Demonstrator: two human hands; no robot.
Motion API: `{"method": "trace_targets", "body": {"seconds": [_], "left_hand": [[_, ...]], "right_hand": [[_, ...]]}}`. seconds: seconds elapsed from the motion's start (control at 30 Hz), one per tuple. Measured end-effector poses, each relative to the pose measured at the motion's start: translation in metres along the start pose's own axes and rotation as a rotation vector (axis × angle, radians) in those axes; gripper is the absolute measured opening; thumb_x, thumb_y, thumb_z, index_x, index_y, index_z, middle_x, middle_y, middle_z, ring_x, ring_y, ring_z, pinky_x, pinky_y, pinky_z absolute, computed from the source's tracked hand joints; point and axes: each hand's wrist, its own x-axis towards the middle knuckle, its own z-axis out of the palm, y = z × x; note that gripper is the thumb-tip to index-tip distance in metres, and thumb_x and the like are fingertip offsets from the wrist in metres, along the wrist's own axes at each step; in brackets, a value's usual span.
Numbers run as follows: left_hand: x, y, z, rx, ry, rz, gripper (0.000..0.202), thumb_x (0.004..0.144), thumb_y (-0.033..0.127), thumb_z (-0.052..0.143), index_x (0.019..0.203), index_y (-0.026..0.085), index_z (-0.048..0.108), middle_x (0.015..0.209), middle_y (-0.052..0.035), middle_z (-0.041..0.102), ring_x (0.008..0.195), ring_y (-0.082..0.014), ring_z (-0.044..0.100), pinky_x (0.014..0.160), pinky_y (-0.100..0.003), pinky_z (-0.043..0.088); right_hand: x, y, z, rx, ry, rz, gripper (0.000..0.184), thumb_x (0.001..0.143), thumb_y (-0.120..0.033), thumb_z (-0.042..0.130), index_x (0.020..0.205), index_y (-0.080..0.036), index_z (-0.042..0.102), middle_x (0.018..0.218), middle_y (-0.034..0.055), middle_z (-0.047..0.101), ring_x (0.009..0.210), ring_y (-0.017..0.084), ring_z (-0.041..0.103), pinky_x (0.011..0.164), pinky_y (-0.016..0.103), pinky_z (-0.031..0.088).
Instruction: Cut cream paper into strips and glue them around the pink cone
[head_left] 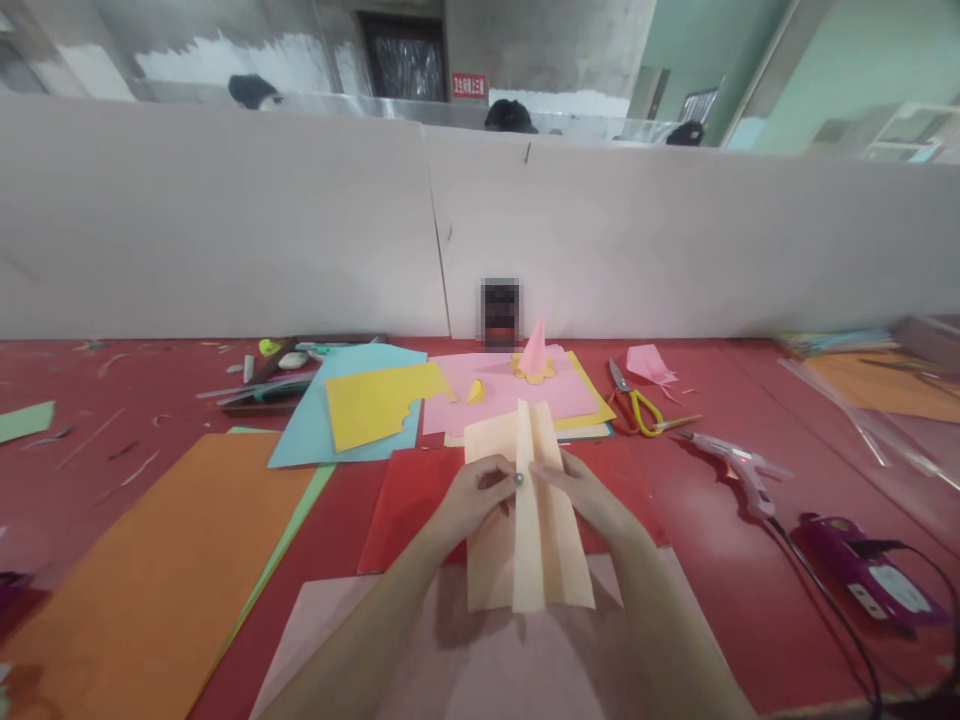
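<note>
A sheet of cream paper (495, 570) with lengthwise pleats is held up in front of me, slightly tilted. My left hand (484, 492) pinches it at a raised middle fold. By those fingertips sits a small round silvery thing (518, 480); whether it is a ring or a bead I cannot tell. On the other side, my right hand (589, 492) grips the paper's right part, thumb and fingers on the pleats. Under the paper lie a red sheet (405, 500) and a pale pink sheet (352, 640). Beyond stands a pink paper cone (535, 352) on a yellow scalloped base.
Scissors (634, 400) and a glue gun (739, 465) with a lit red light lie right, its cord leading towards a purple power strip (870, 570). Orange card (157, 540), blue paper (307, 435) and cut yellow paper (367, 405) lie left. A white partition (225, 220) closes the back.
</note>
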Motion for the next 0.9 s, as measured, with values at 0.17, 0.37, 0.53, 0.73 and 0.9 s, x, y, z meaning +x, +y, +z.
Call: {"method": "trace_targets", "body": {"seconds": [0.17,0.37,0.53,0.73,0.9], "left_hand": [[0.005,0.009,-0.032,0.122,0.3,0.108,0.014,0.07,0.03,0.058,0.064,0.019,0.052,0.06,0.0037,0.048,0.057,-0.0106,0.045,0.054,-0.021,0.036],[-0.002,0.035,-0.081,0.259,0.344,0.033,0.018,0.067,0.037,0.06,0.066,0.019,0.057,0.058,0.0026,0.051,0.057,-0.0131,0.046,0.053,-0.022,0.036],[-0.015,0.038,-0.107,0.415,0.388,-0.025,0.018,0.067,0.037,0.059,0.064,0.02,0.056,0.061,0.0023,0.055,0.061,-0.0152,0.05,0.058,-0.024,0.038],[-0.015,0.016,-0.112,0.332,0.357,-0.09,0.022,0.063,0.039,0.065,0.072,0.019,0.059,0.074,-0.0027,0.064,0.076,-0.0228,0.057,0.068,-0.029,0.043],[-0.016,0.019,-0.103,0.106,0.241,-0.195,0.03,0.06,0.038,0.071,0.081,0.017,0.064,0.081,-0.0069,0.069,0.078,-0.0265,0.062,0.07,-0.034,0.046]], "right_hand": [[-0.001,-0.006,-0.032,-0.112,0.036,0.056,0.034,0.069,-0.038,0.066,0.093,-0.015,0.066,0.09,0.0063,0.069,0.083,0.025,0.062,0.074,0.037,0.046],[-0.006,-0.012,-0.071,-0.077,0.152,0.054,0.042,0.063,-0.041,0.071,0.093,-0.013,0.066,0.08,0.0066,0.069,0.066,0.022,0.063,0.062,0.033,0.047],[-0.013,-0.019,-0.07,-0.015,0.093,0.054,0.043,0.067,-0.044,0.068,0.096,-0.012,0.065,0.082,0.0078,0.069,0.07,0.023,0.064,0.067,0.035,0.047],[-0.011,-0.011,-0.067,0.032,0.051,0.042,0.043,0.073,-0.045,0.063,0.1,-0.011,0.063,0.086,0.0083,0.068,0.077,0.024,0.063,0.069,0.035,0.046],[-0.01,-0.009,-0.069,0.049,0.032,0.061,0.035,0.072,-0.041,0.065,0.092,-0.013,0.065,0.081,0.0069,0.069,0.072,0.023,0.063,0.066,0.033,0.046]]}}
